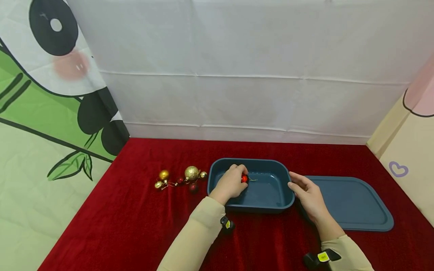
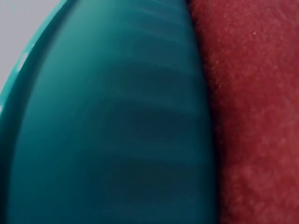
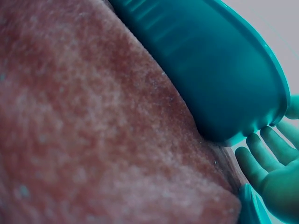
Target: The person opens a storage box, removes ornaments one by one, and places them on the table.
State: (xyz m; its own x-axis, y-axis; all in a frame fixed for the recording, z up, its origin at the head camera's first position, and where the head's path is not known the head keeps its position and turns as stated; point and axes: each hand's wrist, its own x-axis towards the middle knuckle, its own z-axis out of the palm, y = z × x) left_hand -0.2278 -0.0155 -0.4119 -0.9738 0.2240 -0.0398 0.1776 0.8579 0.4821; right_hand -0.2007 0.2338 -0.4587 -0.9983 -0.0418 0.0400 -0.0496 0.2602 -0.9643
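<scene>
My left hand (image 1: 229, 183) reaches into a blue rectangular box (image 1: 217, 165) and pinches a shiny red Christmas ball (image 1: 244, 178) with a gold hanging string. The ball is low inside the box; whether it touches the bottom I cannot tell. At the box's right end, my right hand (image 1: 310, 197) touches the wall near the rim with its fingertips. In the right wrist view the fingers (image 3: 279, 145) of that hand are fairly straight against the outside of the box (image 3: 224, 79). The left wrist view shows only the box's outer side (image 2: 107, 121) and red cloth; the left hand is hidden there.
Left of the box lie several ornaments: a large glittery gold ball (image 1: 191, 173), a smaller gold ball (image 1: 164, 174), a dark red ball (image 1: 193, 188) and others. A flat blue lid (image 1: 352, 203) lies right of the box. Red cloth (image 1: 129, 226) covers the table, with a white backdrop (image 1: 244, 101) behind.
</scene>
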